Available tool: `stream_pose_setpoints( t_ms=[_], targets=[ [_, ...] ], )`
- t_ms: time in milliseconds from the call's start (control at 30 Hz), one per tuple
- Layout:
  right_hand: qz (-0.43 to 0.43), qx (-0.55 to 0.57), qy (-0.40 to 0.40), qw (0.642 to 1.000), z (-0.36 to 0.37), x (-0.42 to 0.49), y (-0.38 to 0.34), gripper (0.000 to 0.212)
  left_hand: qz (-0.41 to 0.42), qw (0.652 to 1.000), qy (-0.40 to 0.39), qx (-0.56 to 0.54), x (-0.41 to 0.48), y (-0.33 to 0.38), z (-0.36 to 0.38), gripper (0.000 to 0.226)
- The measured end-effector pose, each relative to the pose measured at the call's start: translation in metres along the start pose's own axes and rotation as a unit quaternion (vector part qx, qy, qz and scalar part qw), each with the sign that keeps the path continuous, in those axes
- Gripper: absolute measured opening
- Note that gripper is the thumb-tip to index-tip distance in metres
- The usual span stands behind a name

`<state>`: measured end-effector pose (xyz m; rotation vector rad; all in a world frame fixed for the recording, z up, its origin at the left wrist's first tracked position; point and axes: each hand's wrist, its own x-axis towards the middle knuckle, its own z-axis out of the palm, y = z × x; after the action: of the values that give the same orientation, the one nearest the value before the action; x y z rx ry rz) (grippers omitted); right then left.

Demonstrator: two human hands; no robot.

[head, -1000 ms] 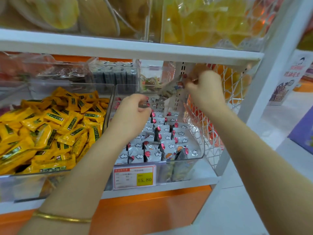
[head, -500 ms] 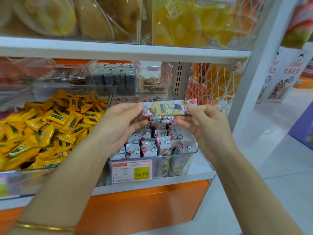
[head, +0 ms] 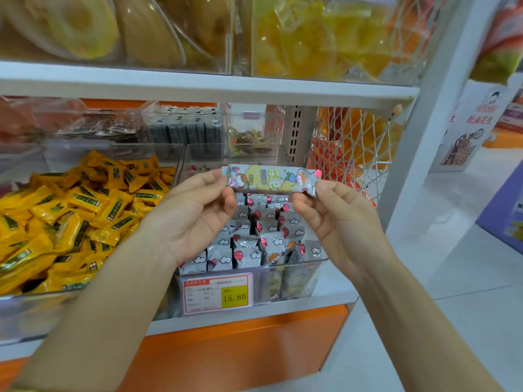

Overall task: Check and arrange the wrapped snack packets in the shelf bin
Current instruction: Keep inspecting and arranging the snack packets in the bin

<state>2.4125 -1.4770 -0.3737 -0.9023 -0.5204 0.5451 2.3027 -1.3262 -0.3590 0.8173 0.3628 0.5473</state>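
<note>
The number 15.80 is printed on the yellow field of the price tag [head: 217,293], clipped to the bin [head: 297,278] front below the left hand [head: 195,219]. The tag's smaller lines are too blurred to be read. Large green characters are shown on the packet [head: 271,179] pinched between the left hand and the right hand [head: 339,222], but they cannot be made out. Red Chinese characters are carried on a poster [head: 472,123] well to the right of the right hand; their reading is uncertain.

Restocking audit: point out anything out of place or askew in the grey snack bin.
One grey packet is out of the bin, held flat between left hand and right hand. At the front right corner, a few packets lean crooked; the other rows stand upright.
</note>
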Motion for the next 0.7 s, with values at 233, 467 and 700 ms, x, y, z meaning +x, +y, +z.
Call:
stream_pose_setpoints(
  t_ms=[233, 467, 700],
  targets=[
    [-0.086, -0.157, 0.024, 0.984, -0.0067, 0.0031, -0.0005, 0.022, 0.046, 0.990, -0.010, 0.130, -0.0052, 0.0026, 0.0009, 0.030],
    [-0.104, -0.195, 0.003, 0.975, -0.0036, 0.0009, -0.0004, 0.024, 0.039, 0.977, -0.023, 0.209, -0.0079, 0.0006, 0.0046, 0.024],
    [-0.139, -0.297, 0.027, 0.944, -0.0007, -0.0005, 0.0035, 0.013, 0.078, 0.959, -0.044, 0.269, -0.0089, -0.0019, 0.0042, 0.033]
  ],
)
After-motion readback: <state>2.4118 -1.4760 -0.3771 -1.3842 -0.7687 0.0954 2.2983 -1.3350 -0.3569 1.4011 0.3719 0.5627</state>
